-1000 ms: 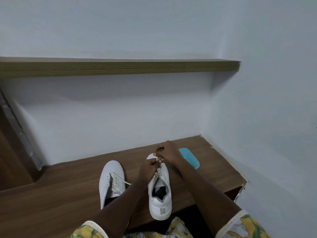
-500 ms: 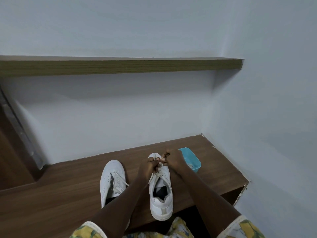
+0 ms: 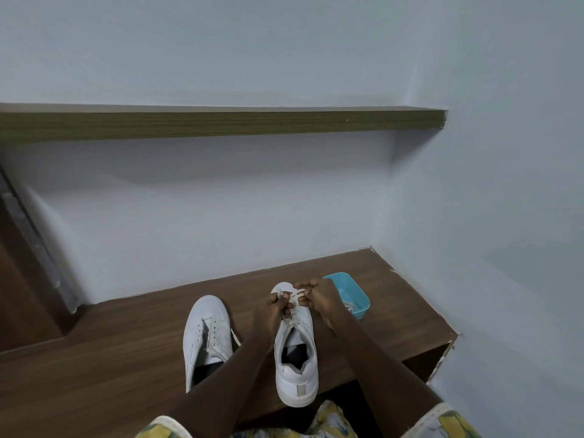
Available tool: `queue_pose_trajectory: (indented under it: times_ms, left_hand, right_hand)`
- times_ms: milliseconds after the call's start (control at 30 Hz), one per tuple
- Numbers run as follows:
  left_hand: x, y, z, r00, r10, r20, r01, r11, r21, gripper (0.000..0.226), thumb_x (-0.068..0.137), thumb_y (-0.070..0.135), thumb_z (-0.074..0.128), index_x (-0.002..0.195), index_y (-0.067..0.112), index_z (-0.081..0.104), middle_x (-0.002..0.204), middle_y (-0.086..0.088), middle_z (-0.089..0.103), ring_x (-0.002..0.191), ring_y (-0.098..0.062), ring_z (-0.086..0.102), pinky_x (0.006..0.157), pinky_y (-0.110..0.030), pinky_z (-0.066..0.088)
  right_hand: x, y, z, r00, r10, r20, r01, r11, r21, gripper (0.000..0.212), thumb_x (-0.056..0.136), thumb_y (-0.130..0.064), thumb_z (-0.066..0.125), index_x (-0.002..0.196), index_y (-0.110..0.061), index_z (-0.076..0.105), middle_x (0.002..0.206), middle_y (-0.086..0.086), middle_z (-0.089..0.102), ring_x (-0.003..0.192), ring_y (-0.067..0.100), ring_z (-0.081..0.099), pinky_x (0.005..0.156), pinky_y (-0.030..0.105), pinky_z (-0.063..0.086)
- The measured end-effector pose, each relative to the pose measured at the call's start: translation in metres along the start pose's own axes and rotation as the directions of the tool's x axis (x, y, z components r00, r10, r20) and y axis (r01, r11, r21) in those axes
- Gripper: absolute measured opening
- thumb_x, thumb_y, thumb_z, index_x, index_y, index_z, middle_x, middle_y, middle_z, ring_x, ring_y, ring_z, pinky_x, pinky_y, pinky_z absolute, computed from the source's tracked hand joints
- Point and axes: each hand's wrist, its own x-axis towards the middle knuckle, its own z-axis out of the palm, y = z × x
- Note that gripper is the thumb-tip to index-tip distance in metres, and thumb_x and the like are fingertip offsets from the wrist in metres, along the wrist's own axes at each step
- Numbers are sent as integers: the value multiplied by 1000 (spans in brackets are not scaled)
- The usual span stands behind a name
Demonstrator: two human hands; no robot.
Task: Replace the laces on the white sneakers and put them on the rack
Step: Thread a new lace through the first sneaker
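Laces [image 3: 295, 294] are being pinched over the right sneaker [image 3: 297, 376] by left hand [image 3: 271, 312] and right hand [image 3: 323, 299], fingers curling round them. Left sneaker [image 3: 202, 327] is lying alongside.

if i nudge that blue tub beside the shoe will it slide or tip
The blue tub is low and wide, so it would probably slide rather than tip. It looks like thin plastic holding little, so likely light. The wooden bench looks smooth, so it may skid easily.

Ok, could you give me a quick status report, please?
Left hand and right hand pinch the lace on the right sneaker. Other sneaker sits beside. Blue tub behind, not blocking.
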Motion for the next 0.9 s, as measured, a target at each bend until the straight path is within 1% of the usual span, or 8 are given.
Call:
queue_pose_trajectory:
  times_ms: [133, 267, 333, 467, 600, 733, 800, 900]
  left_hand:
    - [-8, 9, 3, 998, 60, 25, -61, 998, 12, 20, 96, 10, 52, 104, 3, 68, 70, -7, 61, 63, -14, 51, 68, -30, 44]
    - [-9, 8, 1, 998, 60, 14, -60, 998, 21, 13, 92, 10, 58, 98, 2, 66, 69, -9, 61, 63, -15, 53, 66, -30, 44]
    - [-7, 6, -1, 1000, 25, -8, -25, 1000, -4, 14, 89, 6, 58, 97, -4, 63, 71, -13, 60, 67, -20, 53, 67, -33, 43]
    - [-6, 7, -4, 1000, 5, 30, -5, 1000, -2, 24, 86, 12, 62, 104, -4, 61, 78, -20, 62, 73, -26, 54, 72, -38, 44]
    - [-3, 8, -6, 1000, -3, 23, 2, 999, 48, 19, 89, 10, 60, 96, -6, 64, 77, -18, 66, 70, -24, 57, 72, -39, 45]
    - [-5, 11, -6, 998, -11, 66, 9, 999, 31, 20, 91, 11, 58, 101, -7, 58, 75, -14, 59, 61, -14, 53, 59, -26, 44]
    - [-8, 11, -6, 996, -13, 94, 12, 1000, 12, 11, 94, 7, 54, 100, -2, 58, 74, -11, 56, 58, -11, 50, 55, -22, 42]
    - [-8, 5, -9, 994, 26, 104, -34, 997, 74, 17, 93, 18, 57, 92, 2, 62, 71, -6, 62, 67, -17, 56, 69, -33, 47]
  right_hand:
    - [0, -1, 0, 997, -44, 65, 53, 988, -145, 13, 80, -5, 66, 67, -5, 64, 71, 5, 60, 77, 19, 60, 84, 35, 53]
    - [-13, 4, -2, 962, -240, 132, 268, 922, -279, 14, 78, -12, 75, 79, -2, 66, 70, 2, 62, 62, 0, 56, 57, 6, 43]
    - [-14, 6, -2, 948, -276, 158, 312, 902, -297, 13, 77, -3, 74, 74, -5, 62, 63, -1, 58, 51, -8, 54, 52, 2, 39]
    - [-10, 11, -2, 945, -299, 133, 326, 899, -294, 9, 76, 14, 68, 83, 9, 66, 42, -13, 56, 43, -12, 54, 50, 2, 40]
    - [-9, 13, 1, 941, -328, 83, 337, 890, -307, 13, 79, 16, 61, 91, 16, 67, 61, 3, 61, 43, -13, 52, 52, 2, 41]
    - [-10, 18, 0, 935, -334, 122, 355, 890, -287, 13, 77, 10, 69, 90, 10, 66, 72, 11, 61, 49, -11, 54, 54, 3, 42]
    - [-9, 21, 1, 931, -338, 136, 364, 873, -325, 14, 73, 9, 73, 77, -1, 64, 74, 16, 61, 53, -6, 56, 55, 6, 44]
    - [-6, 23, 6, 931, -356, 82, 359, 851, -384, 20, 74, 9, 70, 68, -10, 65, 71, 16, 66, 61, 15, 64, 61, 21, 50]
